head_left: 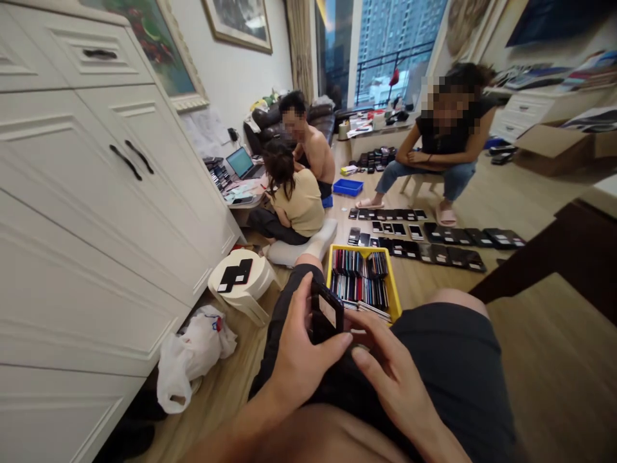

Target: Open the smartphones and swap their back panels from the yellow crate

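Over my lap, my left hand (303, 354) grips a dark smartphone (328, 307) along its sides, thumb at the lower edge and fingers at the far side. A pale label sits on the phone's face, which is tilted up. My right hand (390, 360) is beside the phone's right edge; its fingers are bent and its thumb stays apart from them. Those fingertips are at or very close to the phone. Just beyond my hands, between my knees, stands a yellow crate (396, 289) packed with several rows of upright phones (359, 289).
A white stool (226, 262) with dark phones (235, 275) stands left, beside a white plastic bag (197, 350). Rows of phones (448, 255) lie on the floor ahead. Two people (301, 206) sit by a laptop (243, 162); another person (448, 135) sits right. A blue tray (348, 187) lies farther back.
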### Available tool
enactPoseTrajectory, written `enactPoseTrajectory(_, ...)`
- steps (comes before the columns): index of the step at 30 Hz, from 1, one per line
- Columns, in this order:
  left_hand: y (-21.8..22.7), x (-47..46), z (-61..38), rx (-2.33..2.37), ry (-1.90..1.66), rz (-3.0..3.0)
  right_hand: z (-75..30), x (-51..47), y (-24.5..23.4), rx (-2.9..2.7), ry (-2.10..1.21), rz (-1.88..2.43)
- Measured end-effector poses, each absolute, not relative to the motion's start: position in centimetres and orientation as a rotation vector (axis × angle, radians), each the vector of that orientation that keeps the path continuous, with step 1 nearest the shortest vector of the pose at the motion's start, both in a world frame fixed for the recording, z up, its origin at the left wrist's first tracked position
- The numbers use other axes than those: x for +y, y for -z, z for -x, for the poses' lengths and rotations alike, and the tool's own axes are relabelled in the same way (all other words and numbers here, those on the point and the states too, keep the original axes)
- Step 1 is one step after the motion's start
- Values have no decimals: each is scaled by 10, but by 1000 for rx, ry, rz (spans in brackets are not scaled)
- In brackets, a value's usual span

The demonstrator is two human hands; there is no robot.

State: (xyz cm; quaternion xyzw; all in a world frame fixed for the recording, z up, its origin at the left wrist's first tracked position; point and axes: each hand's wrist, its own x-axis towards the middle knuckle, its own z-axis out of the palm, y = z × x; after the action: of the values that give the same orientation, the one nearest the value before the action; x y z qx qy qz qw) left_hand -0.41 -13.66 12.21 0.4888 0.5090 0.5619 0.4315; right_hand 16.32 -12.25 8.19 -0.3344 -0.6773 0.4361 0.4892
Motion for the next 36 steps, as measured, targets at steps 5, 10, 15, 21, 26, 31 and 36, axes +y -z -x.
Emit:
enactPoseTrajectory(5,-130,-130,7,1108,-1404,-989,-163,-130,-64,-1595,-1426,802)
enactPoseTrajectory(10,-131,-129,11,1066,-1409,-913,-156,-133,-60,-1540,-1567,829)
enactPoseTrajectory(15,-133,-129,14,1022,-1414,-899,-156,-133,-59,-1505,-1600,829)
enactPoseTrajectory(21,-138,-129,15,997,-1396,-868,-157,-136,-63,-1502,-1595,835)
enactPoseTrajectory(26,-133,-129,13,1037,-1387,-947,-156,-137,-56,-1497,-1533,905)
enactPoseTrajectory(31,-111,-129,10,1233,-1323,-1107,-154,-133,-54,-1450,-1460,1012)
enactPoseTrajectory(36,-105,-130,10,1197,-1260,-1063,-155,-132,-57,-1468,-1445,1063)
